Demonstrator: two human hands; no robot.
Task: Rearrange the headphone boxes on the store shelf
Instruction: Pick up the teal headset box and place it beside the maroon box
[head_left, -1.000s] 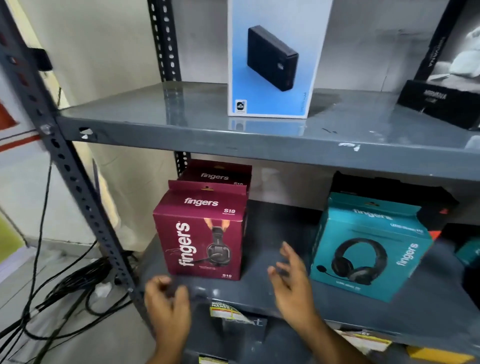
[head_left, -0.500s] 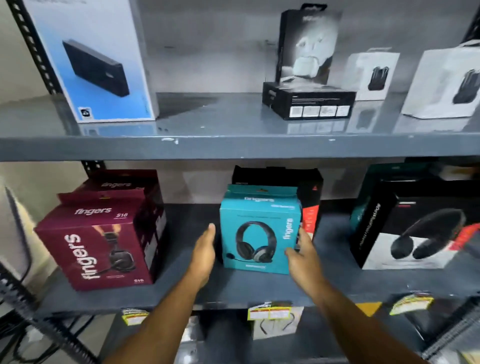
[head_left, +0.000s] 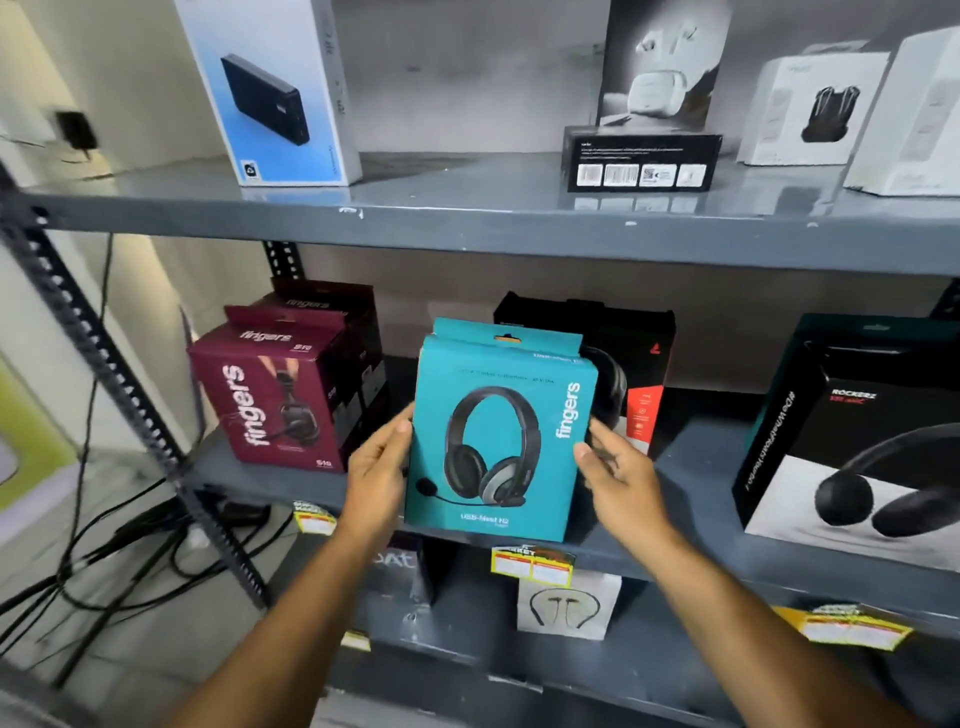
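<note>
A teal headphone box (head_left: 498, 436) stands upright at the front edge of the middle shelf (head_left: 696, 467), held between both hands. My left hand (head_left: 379, 467) grips its left side and my right hand (head_left: 618, 483) its right side. Two maroon headphone boxes (head_left: 280, 389) stand one behind the other at the shelf's left end. A black and red headphone box (head_left: 634, 364) stands right behind the teal one. A large black headphone box (head_left: 857, 431) fills the right end.
The upper shelf (head_left: 467, 223) carries a blue box (head_left: 280, 88), a black earbud box (head_left: 644, 156) and white boxes (head_left: 815, 109). A slotted metal upright (head_left: 104, 364) runs down the left. Cables (head_left: 104, 561) lie on the floor. Yellow price tags (head_left: 530, 561) hang on the shelf lip.
My head has swung right, from the maroon boxes to the teal one. Both hands have closed on the teal box's sides and drawn it toward the shelf's front edge.
</note>
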